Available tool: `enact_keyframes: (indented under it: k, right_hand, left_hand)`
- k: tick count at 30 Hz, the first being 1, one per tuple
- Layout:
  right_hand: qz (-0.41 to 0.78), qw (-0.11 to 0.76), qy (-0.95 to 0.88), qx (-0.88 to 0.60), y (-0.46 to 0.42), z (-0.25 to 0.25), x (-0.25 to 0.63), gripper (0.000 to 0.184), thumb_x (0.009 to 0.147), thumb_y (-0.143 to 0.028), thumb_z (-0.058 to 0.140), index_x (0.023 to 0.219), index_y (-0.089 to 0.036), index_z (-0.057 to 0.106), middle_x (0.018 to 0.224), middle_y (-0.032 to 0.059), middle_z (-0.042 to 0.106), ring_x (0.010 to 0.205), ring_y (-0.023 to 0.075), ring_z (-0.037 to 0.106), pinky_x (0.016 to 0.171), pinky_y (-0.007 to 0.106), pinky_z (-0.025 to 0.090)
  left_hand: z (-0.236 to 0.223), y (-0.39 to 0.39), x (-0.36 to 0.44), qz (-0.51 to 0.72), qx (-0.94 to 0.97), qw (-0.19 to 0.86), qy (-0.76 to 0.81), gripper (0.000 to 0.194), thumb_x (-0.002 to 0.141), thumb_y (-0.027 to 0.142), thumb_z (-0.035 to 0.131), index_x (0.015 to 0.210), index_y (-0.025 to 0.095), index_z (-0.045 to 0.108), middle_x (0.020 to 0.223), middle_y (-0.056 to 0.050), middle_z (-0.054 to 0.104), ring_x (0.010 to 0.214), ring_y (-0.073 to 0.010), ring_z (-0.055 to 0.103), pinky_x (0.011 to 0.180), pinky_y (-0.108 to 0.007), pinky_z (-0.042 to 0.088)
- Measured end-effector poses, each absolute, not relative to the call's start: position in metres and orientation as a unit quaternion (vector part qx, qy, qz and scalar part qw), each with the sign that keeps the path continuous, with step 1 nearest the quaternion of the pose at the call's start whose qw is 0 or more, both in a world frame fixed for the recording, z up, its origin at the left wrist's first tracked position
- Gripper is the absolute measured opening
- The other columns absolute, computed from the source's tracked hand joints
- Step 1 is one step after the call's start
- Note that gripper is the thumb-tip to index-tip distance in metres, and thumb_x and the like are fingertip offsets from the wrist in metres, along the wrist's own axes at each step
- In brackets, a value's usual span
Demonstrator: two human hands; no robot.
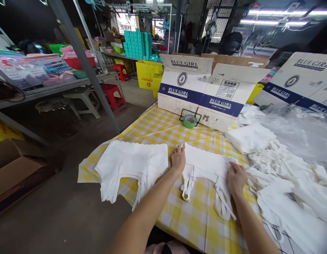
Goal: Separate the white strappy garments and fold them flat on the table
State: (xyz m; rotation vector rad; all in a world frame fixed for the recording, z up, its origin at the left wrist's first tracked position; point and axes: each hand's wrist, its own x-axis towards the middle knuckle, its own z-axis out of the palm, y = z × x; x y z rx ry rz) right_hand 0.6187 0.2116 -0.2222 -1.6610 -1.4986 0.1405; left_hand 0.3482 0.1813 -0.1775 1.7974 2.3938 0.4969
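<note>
A white strappy garment (203, 163) lies flat on the yellow checked tablecloth (189, 218) in front of me. My left hand (178, 158) rests on its left edge, fingers closed together on the cloth near the corner. My right hand (236, 178) presses on its right edge, fingers curled down onto the fabric. The garment's straps (187, 187) hang toward me. To the left lies a stack of folded white garments (131, 164), apart from my left hand.
A loose heap of white garments (282, 176) fills the right side. A roll of green tape (189, 121) sits before a Blue Girl cardboard box (205, 90). Clear plastic (292, 123) lies at back right. Red stools (113, 95) and shelving stand left.
</note>
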Motion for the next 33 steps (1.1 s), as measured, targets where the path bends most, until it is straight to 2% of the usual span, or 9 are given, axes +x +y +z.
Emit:
enact_keyframes:
  k: [4, 6, 9, 12, 15, 19, 23, 29, 33]
  right_hand:
    - [0.086, 0.441, -0.516, -0.729, 0.213, -0.215, 0.618, 0.054, 0.076, -0.042, 0.046, 0.119, -0.009, 0.053, 0.085, 0.0089, 0.060, 0.076, 0.0231, 0.054, 0.075, 0.034, 0.040]
    - [0.135, 0.445, -0.485, -0.741, 0.215, -0.210, 0.621, 0.062, 0.073, -0.045, 0.050, 0.123, -0.009, 0.048, 0.080, 0.0065, 0.058, 0.073, 0.0227, 0.053, 0.072, 0.034, 0.040]
    - [0.243, 0.444, -0.480, -0.717, 0.223, -0.201, 0.629, 0.063, 0.067, -0.045, 0.055, 0.119, -0.008, 0.051, 0.075, 0.0041, 0.056, 0.069, 0.0214, 0.053, 0.068, 0.032, 0.042]
    - [0.277, 0.444, -0.490, -0.697, 0.230, -0.185, 0.640, 0.055, 0.064, -0.043, 0.058, 0.109, -0.010, 0.059, 0.067, -0.0001, 0.052, 0.062, 0.0177, 0.050, 0.061, 0.029, 0.042]
    - [0.260, 0.482, -0.515, -0.660, 0.232, -0.159, 0.648, 0.056, 0.066, -0.042, 0.058, 0.115, -0.014, 0.057, 0.065, -0.0027, 0.049, 0.061, 0.0148, 0.047, 0.059, 0.026, 0.040]
    - [0.236, 0.543, -0.563, -0.577, 0.229, -0.106, 0.651, 0.058, 0.071, -0.043, 0.059, 0.122, -0.017, 0.053, 0.064, -0.0054, 0.041, 0.058, 0.0109, 0.041, 0.056, 0.023, 0.036]
    - [0.209, 0.588, -0.581, -0.523, 0.232, -0.047, 0.654, 0.058, 0.074, -0.042, 0.059, 0.126, -0.018, 0.049, 0.060, -0.0078, 0.029, 0.054, 0.0086, 0.031, 0.052, 0.021, 0.031]
    - [0.174, 0.633, -0.603, -0.452, 0.252, 0.031, 0.653, 0.057, 0.075, -0.042, 0.060, 0.125, -0.017, 0.048, 0.061, -0.0064, 0.041, 0.054, 0.0089, 0.037, 0.056, 0.023, 0.036]
    - [0.149, 0.647, -0.620, -0.418, 0.261, 0.071, 0.648, 0.056, 0.074, -0.041, 0.062, 0.123, -0.015, 0.049, 0.060, -0.0055, 0.043, 0.054, 0.0093, 0.038, 0.055, 0.023, 0.037]
  left_hand:
    - [-0.174, 0.194, 0.343, 0.194, 0.557, 0.094, 0.802, 0.030, 0.088, 0.033, 0.041, 0.112, 0.021, 0.056, 0.117, -0.012, 0.050, 0.091, -0.0193, 0.060, 0.073, -0.030, 0.048]
    - [-0.172, 0.204, 0.338, 0.218, 0.544, 0.117, 0.802, 0.027, 0.084, 0.035, 0.047, 0.101, 0.019, 0.061, 0.113, -0.013, 0.053, 0.085, -0.0206, 0.061, 0.071, -0.032, 0.047]
    - [-0.168, 0.219, 0.329, 0.267, 0.542, 0.148, 0.783, 0.016, 0.077, 0.031, 0.055, 0.079, 0.017, 0.064, 0.101, -0.011, 0.057, 0.086, -0.0231, 0.058, 0.073, -0.034, 0.045]
    - [-0.159, 0.231, 0.320, 0.335, 0.551, 0.174, 0.744, 0.009, 0.071, 0.027, 0.060, 0.069, 0.017, 0.061, 0.093, -0.008, 0.059, 0.089, -0.0221, 0.056, 0.078, -0.033, 0.043]
    - [-0.142, 0.238, 0.313, 0.409, 0.559, 0.210, 0.690, 0.011, 0.069, 0.028, 0.060, 0.071, 0.018, 0.059, 0.082, -0.004, 0.060, 0.082, -0.0185, 0.055, 0.076, -0.029, 0.043]
    - [-0.108, 0.248, 0.306, 0.495, 0.558, 0.263, 0.612, 0.020, 0.071, 0.037, 0.056, 0.076, 0.018, 0.058, 0.064, 0.002, 0.058, 0.064, -0.0150, 0.054, 0.061, -0.025, 0.042]
    - [-0.065, 0.262, 0.303, 0.560, 0.556, 0.294, 0.540, 0.028, 0.071, 0.042, 0.055, 0.083, 0.016, 0.057, 0.060, 0.003, 0.058, 0.053, -0.0118, 0.050, 0.052, -0.021, 0.037]
    - [0.009, 0.282, 0.301, 0.623, 0.559, 0.317, 0.446, 0.037, 0.068, 0.043, 0.061, 0.091, 0.014, 0.061, 0.063, 0.000, 0.062, 0.052, -0.0121, 0.051, 0.050, -0.021, 0.037]
    - [0.048, 0.287, 0.298, 0.651, 0.553, 0.327, 0.405, 0.043, 0.065, 0.045, 0.064, 0.091, 0.011, 0.064, 0.063, -0.001, 0.063, 0.054, -0.0128, 0.052, 0.051, -0.022, 0.039]
